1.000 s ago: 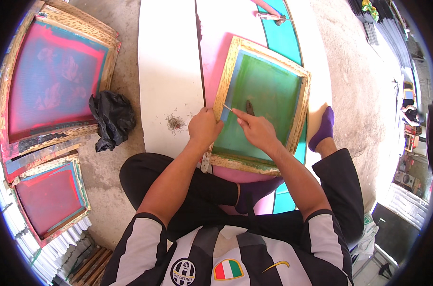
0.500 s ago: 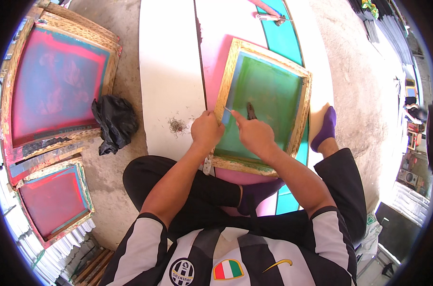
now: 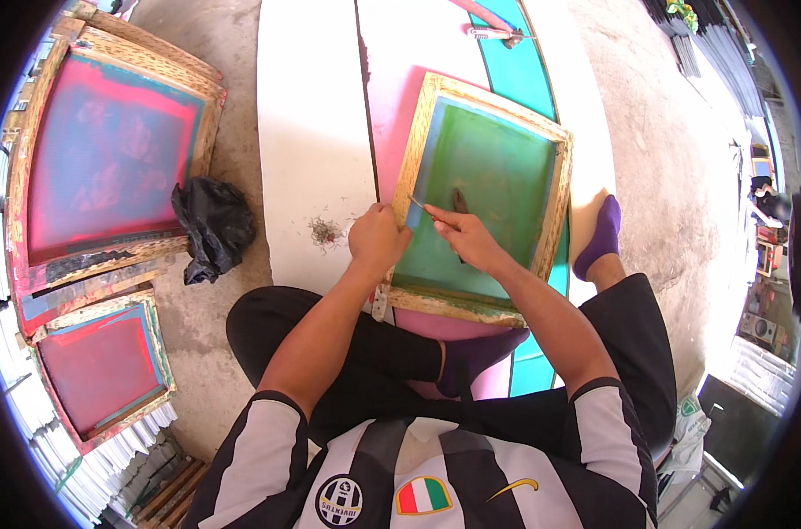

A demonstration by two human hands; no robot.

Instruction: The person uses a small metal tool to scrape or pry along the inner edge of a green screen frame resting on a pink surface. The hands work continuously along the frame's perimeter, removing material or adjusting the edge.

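A workshop: a wood-framed pink-and-blue mesh screen at ten o'clock, a wood-framed green mesh screen near two, bare grey concrete floor.

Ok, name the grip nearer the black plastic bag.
Left: the left grip, on the wooden screen frame, is right of the black plastic bag; the right grip is farther right, above green mesh.

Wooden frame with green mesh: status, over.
Left hand closed on wooden frame, left side. Right hand holding thin tool by that side. Dark object lying on green mesh, partly behind right hand.
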